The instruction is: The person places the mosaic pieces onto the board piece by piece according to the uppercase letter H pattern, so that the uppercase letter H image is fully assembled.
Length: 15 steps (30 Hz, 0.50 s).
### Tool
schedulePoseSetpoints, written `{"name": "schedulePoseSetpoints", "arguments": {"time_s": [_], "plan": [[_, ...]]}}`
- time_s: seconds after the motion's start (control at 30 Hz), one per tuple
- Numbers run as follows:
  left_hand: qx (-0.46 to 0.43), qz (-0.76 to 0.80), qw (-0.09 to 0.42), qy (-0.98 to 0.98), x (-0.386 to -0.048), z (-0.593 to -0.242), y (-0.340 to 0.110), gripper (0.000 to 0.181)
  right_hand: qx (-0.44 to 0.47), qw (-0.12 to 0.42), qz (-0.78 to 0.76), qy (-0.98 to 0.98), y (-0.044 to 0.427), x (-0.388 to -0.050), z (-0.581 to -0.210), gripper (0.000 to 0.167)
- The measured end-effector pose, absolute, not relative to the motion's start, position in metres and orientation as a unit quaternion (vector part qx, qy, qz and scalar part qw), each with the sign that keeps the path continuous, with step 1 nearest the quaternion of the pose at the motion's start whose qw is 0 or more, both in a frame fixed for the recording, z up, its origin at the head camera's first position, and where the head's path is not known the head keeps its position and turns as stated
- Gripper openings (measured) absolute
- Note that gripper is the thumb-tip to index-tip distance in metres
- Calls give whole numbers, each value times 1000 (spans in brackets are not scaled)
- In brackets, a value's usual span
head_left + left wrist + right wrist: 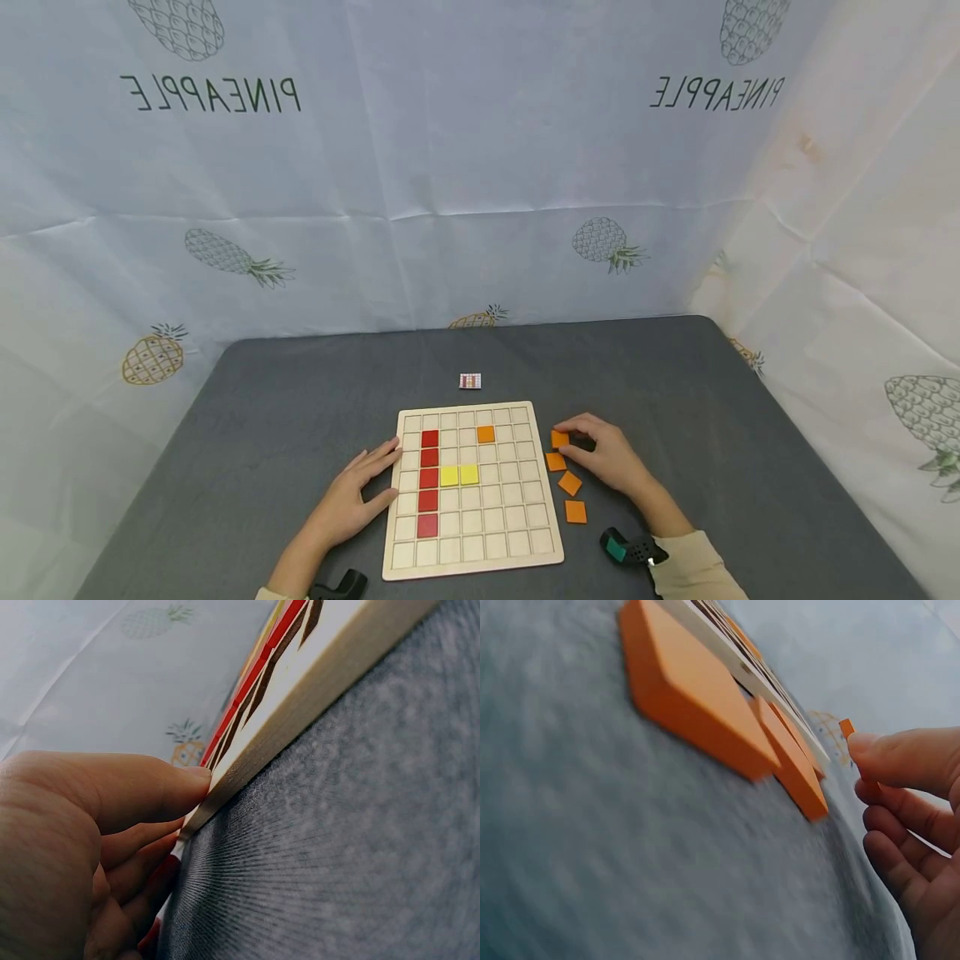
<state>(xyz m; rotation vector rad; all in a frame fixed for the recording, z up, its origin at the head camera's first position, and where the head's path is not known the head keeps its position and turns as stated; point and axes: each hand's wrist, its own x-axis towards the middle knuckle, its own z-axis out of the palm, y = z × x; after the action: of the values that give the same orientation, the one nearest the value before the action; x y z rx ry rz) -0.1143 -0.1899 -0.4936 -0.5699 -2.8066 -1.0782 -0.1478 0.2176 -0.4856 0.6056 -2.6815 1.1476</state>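
Observation:
A wooden grid board (pixel 472 572) lies flat on the dark table. Set in its squares are a column of several red tiles (pixel 428 477), two yellow tiles (pixel 459 475) and one orange tile (pixel 486 434). At the board's left edge rests my left hand (pixel 347 502), its thumb (pixel 161 787) against the wooden side in the left wrist view. Right of the board, my right hand (pixel 609 460) pinches an orange square tile (pixel 559 438) between thumb and fingers. The right wrist view shows the tile's (pixel 846 727) edge past the thumb.
Three loose orange tiles (pixel 570 483) lie between the board's right edge and my right forearm. Behind the board sits a small patterned card (pixel 470 381). A white pineapple-print cloth (pixel 420 167) hangs around the grey-covered table (pixel 300 392).

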Motion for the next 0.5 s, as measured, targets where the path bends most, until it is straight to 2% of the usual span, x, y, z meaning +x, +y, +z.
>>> {"name": "schedulePoseSetpoints", "arguments": {"time_s": [0.5], "plan": [[-187, -354, 38, -915, -115, -494, -191, 55, 250, 39, 373, -893, 171, -151, -473, 26]]}}
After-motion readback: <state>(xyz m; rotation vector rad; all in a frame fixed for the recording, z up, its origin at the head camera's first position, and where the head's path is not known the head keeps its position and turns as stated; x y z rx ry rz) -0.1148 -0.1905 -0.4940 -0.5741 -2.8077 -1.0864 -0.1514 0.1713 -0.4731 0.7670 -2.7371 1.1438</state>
